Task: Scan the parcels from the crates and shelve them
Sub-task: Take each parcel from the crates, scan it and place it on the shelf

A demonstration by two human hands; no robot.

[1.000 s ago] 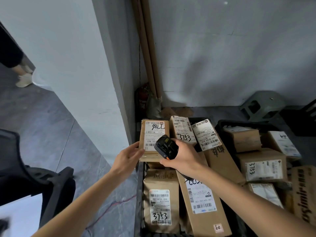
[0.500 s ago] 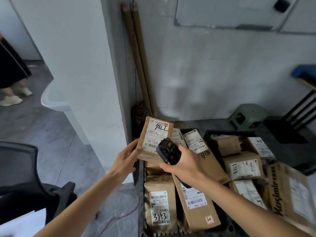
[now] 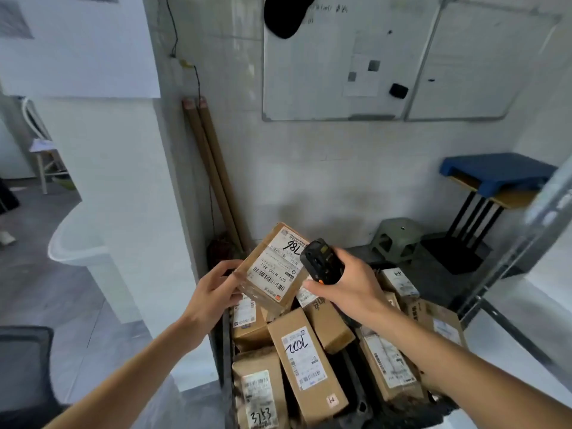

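Left hand [image 3: 213,294]: grips tilted parcel [image 3: 272,269] raised above crate [image 3: 227,351] | Right hand [image 3: 349,284]: curled round black scanner [image 3: 322,261], just beside parcel label | Crate: holds further labelled parcels [image 3: 306,363]

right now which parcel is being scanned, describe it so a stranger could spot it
Start at the black crate full of brown parcels by the white pillar. Above its far left corner, the left hand holds one box parcel tilted in the air, beside the black scanner in the right hand. It alone is lifted clear of the pile, its white label handwritten "786".
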